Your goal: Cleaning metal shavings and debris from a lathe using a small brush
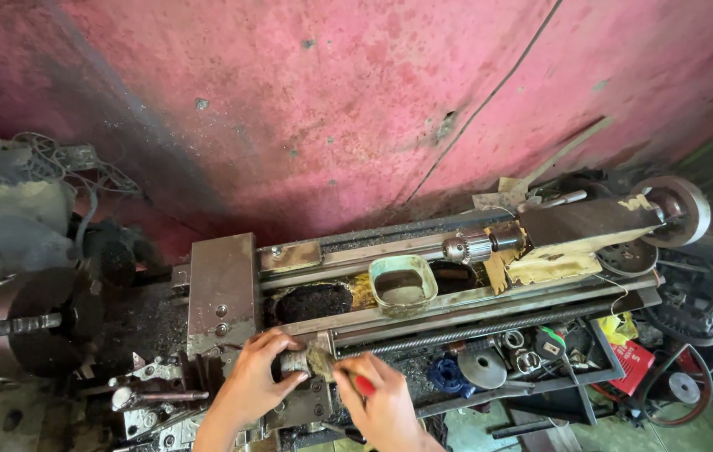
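1. Left hand (258, 378): closed around a small metal cylinder (295, 362) that sits on the lathe carriage (221, 293), at the near edge of the machine. The fingers wrap over the top and hold the part steady.
2. Right hand (383, 408): closed on a brush with a red handle (363, 386); its worn bristle end (320, 360) touches the right side of the cylinder.
3. Judged step: brushing or coating the cylinder. It would go best with the left hand keeping the part from turning, while the bristles work in short strokes across the exposed face, clear of the gripping fingers.
4. Green tub (403, 285): rests on the lathe bed (457, 305) just behind the hands and holds a dark liquid; it is within easy reach for reloading the brush.
5. Chuck (13, 325): stands at the far left, well apart from both hands. Whether it is turning cannot be told.
6. Drill chuck (468, 248): sits farther right along the bed, pointing toward the tub.
7. Caution: metal shavings lie on the bed around the carriage; fingers should stay on the cylinder rather than resting among them.
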